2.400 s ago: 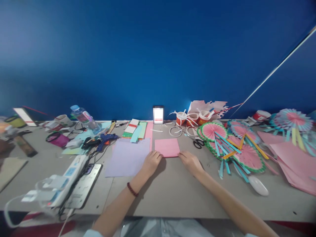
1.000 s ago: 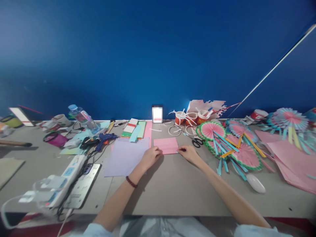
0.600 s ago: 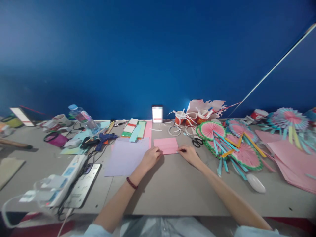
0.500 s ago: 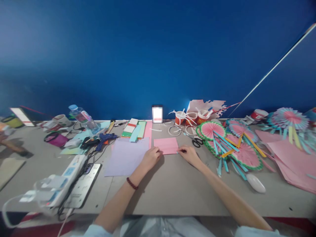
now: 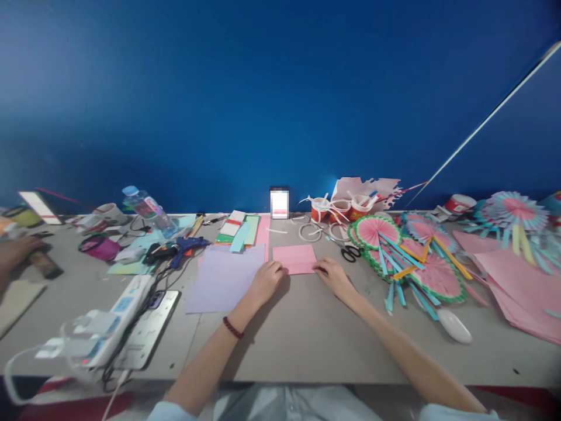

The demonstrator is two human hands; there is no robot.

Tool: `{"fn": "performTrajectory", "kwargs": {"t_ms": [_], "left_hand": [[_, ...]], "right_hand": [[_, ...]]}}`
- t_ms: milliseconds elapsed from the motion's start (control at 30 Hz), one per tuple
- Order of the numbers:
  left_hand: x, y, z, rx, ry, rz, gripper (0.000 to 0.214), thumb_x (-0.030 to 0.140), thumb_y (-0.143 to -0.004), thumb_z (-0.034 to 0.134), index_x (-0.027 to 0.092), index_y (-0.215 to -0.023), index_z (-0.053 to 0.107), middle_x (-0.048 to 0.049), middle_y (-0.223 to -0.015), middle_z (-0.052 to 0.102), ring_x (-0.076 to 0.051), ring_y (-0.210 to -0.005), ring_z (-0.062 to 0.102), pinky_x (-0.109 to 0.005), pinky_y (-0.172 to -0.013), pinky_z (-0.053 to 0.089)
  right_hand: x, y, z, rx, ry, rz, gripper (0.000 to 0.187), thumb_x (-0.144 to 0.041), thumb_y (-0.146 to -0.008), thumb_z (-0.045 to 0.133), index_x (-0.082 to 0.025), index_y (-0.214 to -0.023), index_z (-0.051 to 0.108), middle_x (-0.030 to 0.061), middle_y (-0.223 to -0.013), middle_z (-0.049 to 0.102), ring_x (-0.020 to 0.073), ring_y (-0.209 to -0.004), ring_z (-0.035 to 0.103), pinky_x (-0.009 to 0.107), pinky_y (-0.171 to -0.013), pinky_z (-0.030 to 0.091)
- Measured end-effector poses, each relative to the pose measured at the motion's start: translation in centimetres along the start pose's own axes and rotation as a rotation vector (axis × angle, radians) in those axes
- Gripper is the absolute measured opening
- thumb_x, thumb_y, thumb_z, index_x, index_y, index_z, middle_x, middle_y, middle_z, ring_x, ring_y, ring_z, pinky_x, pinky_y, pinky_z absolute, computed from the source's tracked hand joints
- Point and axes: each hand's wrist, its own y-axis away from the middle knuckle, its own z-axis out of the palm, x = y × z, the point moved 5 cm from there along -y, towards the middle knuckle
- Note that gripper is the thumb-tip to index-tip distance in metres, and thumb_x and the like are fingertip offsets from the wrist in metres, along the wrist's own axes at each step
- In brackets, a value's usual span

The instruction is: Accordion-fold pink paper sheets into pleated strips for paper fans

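Note:
A small pink sheet of paper lies on the grey table before me, with a crease running across its lower part. My left hand is closed at its lower left corner, fingers curled on the edge. At the lower right corner my right hand pinches the paper between thumb and fingers. The fingertips are partly hidden. A lavender sheet rests left of my left hand, touching its forearm side. Black-handled scissors lie just beyond my right hand.
Pleated paper fans and a white computer mouse lie to the right. On the left are a power strip, a phone, a blue glue gun and a bottle. Another person's hand is at the far left.
My right fingers have shifted slightly left at the paper's corner. The other person's hand at the far left has come further into view. The pink paper has not visibly moved.

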Motion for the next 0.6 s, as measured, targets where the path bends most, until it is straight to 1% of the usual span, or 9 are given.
{"fn": "performTrajectory", "kwargs": {"t_ms": [100,200,267,400,500,600], "left_hand": [[-0.2,0.1,-0.1,0.001,0.030,0.006,0.019,0.019,-0.094,0.043,0.017,-0.091,0.062,-0.0046,-0.082,0.062,-0.017,-0.080,0.056,-0.031,-0.072,0.042],[-0.4,0.3,-0.3,0.013,0.053,0.011,0.022,0.022,-0.095,0.042,0.017,-0.087,0.062,-0.0050,-0.083,0.063,-0.017,-0.081,0.057,-0.030,-0.072,0.042],[-0.5,0.5,-0.3,0.015,0.052,0.020,0.021,0.022,-0.094,0.043,0.017,-0.088,0.062,-0.0054,-0.084,0.063,-0.017,-0.082,0.058,-0.030,-0.073,0.043],[-0.7,0.8,0.0,-0.009,0.013,0.062,0.018,0.018,-0.092,0.046,0.018,-0.094,0.063,-0.0062,-0.086,0.064,-0.016,-0.082,0.059,-0.031,-0.074,0.045],[-0.7,1.0,0.2,-0.009,-0.016,0.096,0.016,0.016,-0.090,0.048,0.017,-0.096,0.063,-0.0063,-0.087,0.064,-0.016,-0.083,0.059,-0.031,-0.075,0.045],[-0.6,1.1,0.4,0.007,-0.033,0.125,0.015,0.014,-0.090,0.048,0.017,-0.093,0.062,-0.0055,-0.086,0.064,-0.016,-0.082,0.059,-0.030,-0.075,0.045]], "right_hand": [[-0.8,0.3,0.2,-0.035,0.180,-0.035,0.020,-0.009,-0.082,0.051,-0.019,-0.087,0.068,0.0059,-0.091,0.066,0.0182,-0.088,0.060,0.030,-0.082,0.047],[-1.3,0.6,0.6,-0.071,0.295,-0.038,0.021,-0.008,-0.082,0.051,-0.019,-0.088,0.068,0.0079,-0.096,0.065,0.0205,-0.091,0.058,0.030,-0.079,0.047],[-1.6,0.7,0.9,-0.092,0.348,-0.056,0.020,-0.007,-0.082,0.051,-0.018,-0.086,0.067,0.0093,-0.096,0.064,0.0215,-0.091,0.057,0.031,-0.079,0.047],[-2.0,1.0,1.4,-0.141,0.441,-0.108,0.021,-0.004,-0.083,0.050,-0.018,-0.085,0.065,0.0091,-0.094,0.063,0.0199,-0.089,0.057,0.030,-0.080,0.046],[-2.3,1.3,1.5,-0.158,0.477,-0.121,0.021,-0.003,-0.083,0.049,-0.017,-0.087,0.065,0.0091,-0.093,0.064,0.0198,-0.087,0.057,0.030,-0.080,0.045],[-2.9,1.7,1.3,-0.177,0.523,-0.113,0.023,-0.003,-0.081,0.050,-0.016,-0.092,0.065,0.0095,-0.094,0.065,0.0206,-0.088,0.058,0.031,-0.080,0.045]]}}
